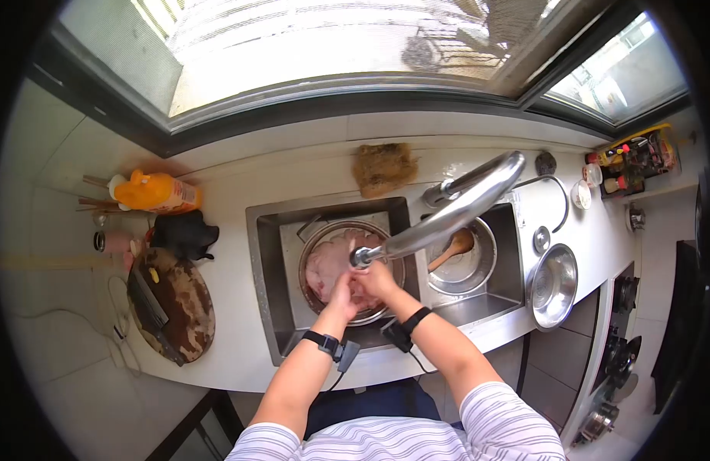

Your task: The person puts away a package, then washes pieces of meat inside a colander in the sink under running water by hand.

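Note:
Under the faucet spout [364, 257], my left hand [343, 298] and my right hand [378, 280] come together over a round metal basin [303, 265]. The basin stands in the left sink bowl [282, 338] and holds pale pink raw meat [324, 265]. My fingers look curled and pressed against each other, close above the meat. Whatever they may hold is hidden by the hands. Each wrist wears a black strap with a small device.
In the right sink bowl [489, 296], a wooden spoon [456, 247] rests in a metal pot [487, 265]. A steel bowl [553, 286] stands to the right. On the left, a cleaver [149, 300] lies on a round chopping board [197, 307], near an orange bottle [159, 192].

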Tool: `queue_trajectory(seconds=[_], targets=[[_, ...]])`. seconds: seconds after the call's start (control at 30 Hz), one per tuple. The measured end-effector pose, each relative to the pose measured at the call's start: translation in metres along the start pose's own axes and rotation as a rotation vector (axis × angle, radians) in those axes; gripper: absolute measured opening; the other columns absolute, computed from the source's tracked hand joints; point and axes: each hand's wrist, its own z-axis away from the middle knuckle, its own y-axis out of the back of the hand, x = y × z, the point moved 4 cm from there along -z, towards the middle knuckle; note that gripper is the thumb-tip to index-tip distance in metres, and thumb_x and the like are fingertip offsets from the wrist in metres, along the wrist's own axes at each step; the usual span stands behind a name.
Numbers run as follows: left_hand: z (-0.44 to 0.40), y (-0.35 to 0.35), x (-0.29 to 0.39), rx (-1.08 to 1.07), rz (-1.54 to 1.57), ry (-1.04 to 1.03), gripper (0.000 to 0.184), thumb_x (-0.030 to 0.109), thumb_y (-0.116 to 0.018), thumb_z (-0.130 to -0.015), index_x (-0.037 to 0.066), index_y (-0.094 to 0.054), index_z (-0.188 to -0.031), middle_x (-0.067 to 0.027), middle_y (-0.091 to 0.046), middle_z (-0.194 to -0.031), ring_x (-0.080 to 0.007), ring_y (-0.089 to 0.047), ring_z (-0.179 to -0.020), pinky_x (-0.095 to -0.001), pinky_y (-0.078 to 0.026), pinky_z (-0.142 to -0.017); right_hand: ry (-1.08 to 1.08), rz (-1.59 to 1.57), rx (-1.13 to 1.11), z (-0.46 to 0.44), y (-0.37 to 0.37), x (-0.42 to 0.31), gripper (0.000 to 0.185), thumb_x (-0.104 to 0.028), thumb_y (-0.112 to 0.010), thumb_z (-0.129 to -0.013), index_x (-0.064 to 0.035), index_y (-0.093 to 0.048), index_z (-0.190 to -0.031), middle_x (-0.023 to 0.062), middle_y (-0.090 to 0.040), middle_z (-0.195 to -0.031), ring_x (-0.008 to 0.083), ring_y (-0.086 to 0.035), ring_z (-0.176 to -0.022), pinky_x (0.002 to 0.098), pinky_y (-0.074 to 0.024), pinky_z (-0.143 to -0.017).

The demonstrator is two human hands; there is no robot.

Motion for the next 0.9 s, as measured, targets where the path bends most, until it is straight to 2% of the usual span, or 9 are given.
queue_trajectory(seconds=[0.1,0.13,0.33,0.47,0.57,0.67,0.8,0.87,0.9], targets=[[-0.021,-0.014,0.003,-0.386,0.35,0.068,0.031,0.032,-0.045,-0.083,0.007,-0.056,-0.098,-0.0109,-0.06,-0.093,-0.0281,-0.057,-0.087,-0.0464,-0.045,-0.084,0.214,0.148,0.03,0.025,-0.003,-0.033,0.033,-0.036,-0.058,-0.08,-0.0036,-0.061,-0.087,0.0169,-0.063,-0.078,0.032,-0.061,-0.072,0.0406,-0.047,-0.064],[-0.031,-0.017,0.002,-0.632,0.126,-0.1,0.035,0.035,-0.04,-0.085,0.008,-0.057,-0.099,-0.0118,-0.06,-0.099,-0.0273,-0.057,-0.094,-0.0471,-0.044,-0.085,0.313,0.27,0.067,0.03,-0.006,-0.037,0.036,-0.04,-0.055,-0.081,-0.0056,-0.062,-0.089,0.0188,-0.062,-0.083,0.0355,-0.06,-0.076,0.0433,-0.0467,-0.067],[-0.081,-0.001,-0.017,-0.618,0.296,-0.172,0.037,0.038,-0.041,-0.09,0.007,-0.056,-0.104,-0.0064,-0.061,-0.096,-0.0231,-0.058,-0.09,-0.0399,-0.048,-0.079,-0.045,0.309,0.205,0.018,-0.007,-0.01,0.036,-0.036,-0.039,-0.089,-0.006,-0.057,-0.098,0.0208,-0.061,-0.081,0.0402,-0.058,-0.075,0.0479,-0.0452,-0.066],[-0.015,-0.021,-0.009,-0.195,0.088,-0.048,0.029,0.041,-0.046,-0.087,0.014,-0.057,-0.092,0.0003,-0.061,-0.086,-0.0162,-0.059,-0.072,-0.0296,-0.048,-0.063,-0.137,0.148,0.215,-0.004,-0.003,0.003,0.032,-0.029,-0.04,-0.088,-0.005,-0.052,-0.104,0.0212,-0.059,-0.091,0.0393,-0.058,-0.082,0.047,-0.0443,-0.07],[-0.041,-0.011,-0.002,-0.258,0.212,-0.12,0.031,0.04,-0.044,-0.088,0.013,-0.056,-0.096,-0.0015,-0.06,-0.09,-0.0179,-0.058,-0.076,-0.0323,-0.048,-0.064,0.487,0.182,0.24,0.019,-0.035,0.0,0.036,-0.021,-0.046,-0.083,-0.0047,-0.049,-0.115,0.0201,-0.046,-0.121,0.0386,-0.041,-0.113,0.0469,-0.0324,-0.094],[-0.061,-0.005,0.001,-0.348,0.312,-0.117,0.033,0.04,-0.041,-0.089,0.012,-0.054,-0.101,-0.0033,-0.059,-0.094,-0.0196,-0.057,-0.08,-0.035,-0.048,-0.066,0.341,0.307,0.313,0.051,-0.03,-0.035,0.04,-0.025,-0.045,-0.079,-0.0009,-0.052,-0.111,0.0149,-0.051,-0.117,0.0377,-0.034,-0.119,0.0473,-0.0238,-0.101],[-0.047,-0.01,-0.014,-0.421,0.469,0.04,0.037,0.04,-0.038,-0.09,0.011,-0.051,-0.108,-0.0058,-0.057,-0.1,-0.0218,-0.056,-0.085,-0.0386,-0.048,-0.067,0.372,0.538,0.197,0.013,-0.012,-0.023,0.035,-0.025,-0.043,-0.084,-0.0015,-0.056,-0.107,0.0147,-0.051,-0.119,0.0355,-0.039,-0.116,0.0443,-0.0285,-0.099],[-0.026,-0.012,-0.017,-0.425,0.375,0.117,0.038,0.04,-0.036,-0.091,0.01,-0.05,-0.111,-0.007,-0.056,-0.102,-0.023,-0.056,-0.088,-0.0405,-0.048,-0.068,0.11,0.207,0.071,0.001,-0.003,-0.024,0.032,-0.023,-0.042,-0.087,-0.0005,-0.059,-0.103,0.0142,-0.052,-0.118,0.0298,-0.047,-0.108,0.0369,-0.0339,-0.096],[-0.001,-0.018,-0.013,-0.431,0.193,0.145,0.04,0.04,-0.035,-0.091,0.01,-0.049,-0.113,-0.0074,-0.056,-0.106,-0.0237,-0.055,-0.092,-0.042,-0.048,-0.07,-0.053,-0.19,-0.218,-0.017,-0.007,0.007,0.033,-0.024,-0.042,-0.09,-0.0006,-0.056,-0.109,0.0137,-0.054,-0.116,0.0224,-0.051,-0.104,0.0302,-0.0363,-0.093]])
